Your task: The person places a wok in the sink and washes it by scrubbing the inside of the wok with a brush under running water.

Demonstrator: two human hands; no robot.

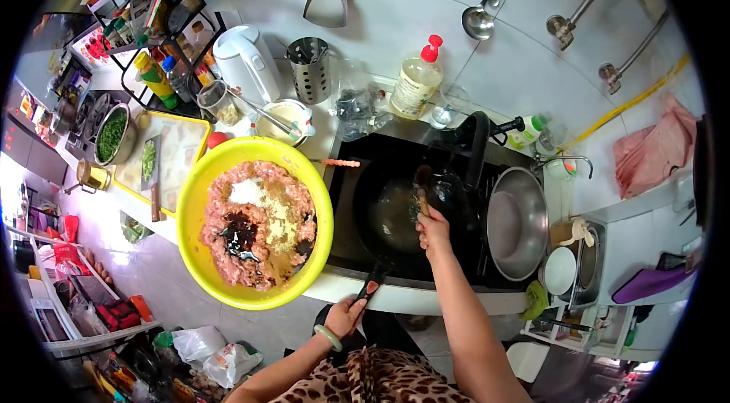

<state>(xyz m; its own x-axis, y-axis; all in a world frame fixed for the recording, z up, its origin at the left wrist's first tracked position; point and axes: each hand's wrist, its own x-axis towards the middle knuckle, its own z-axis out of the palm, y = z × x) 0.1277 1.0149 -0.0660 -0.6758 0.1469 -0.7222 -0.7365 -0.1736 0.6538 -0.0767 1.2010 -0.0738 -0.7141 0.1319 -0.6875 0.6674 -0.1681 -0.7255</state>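
Note:
My left hand (pixel 346 317) is closed around the black handle of a dark wok (pixel 372 232), which rests in the black sink (pixel 346 209) with some water in its bottom. Over the wok's right side, my right hand (pixel 434 233) grips a wooden-handled brush (pixel 423 194); its brown head points away from me. The black faucet (pixel 477 148) stands just beyond the brush. Left of the wok, a large yellow basin (pixel 188 239) holds minced meat (pixel 262 270) topped with dark sauce, white powder and a pale yellow chopped seasoning.
A steel bowl (pixel 518 224) sits at the sink's right side. Behind are a soap bottle (pixel 414 87), a utensil holder (pixel 309 72) and a white kettle (pixel 247 65). At left lie a cutting board (pixel 179 141), a cleaver (pixel 152 167) and a bowl of chopped greens (pixel 114 135).

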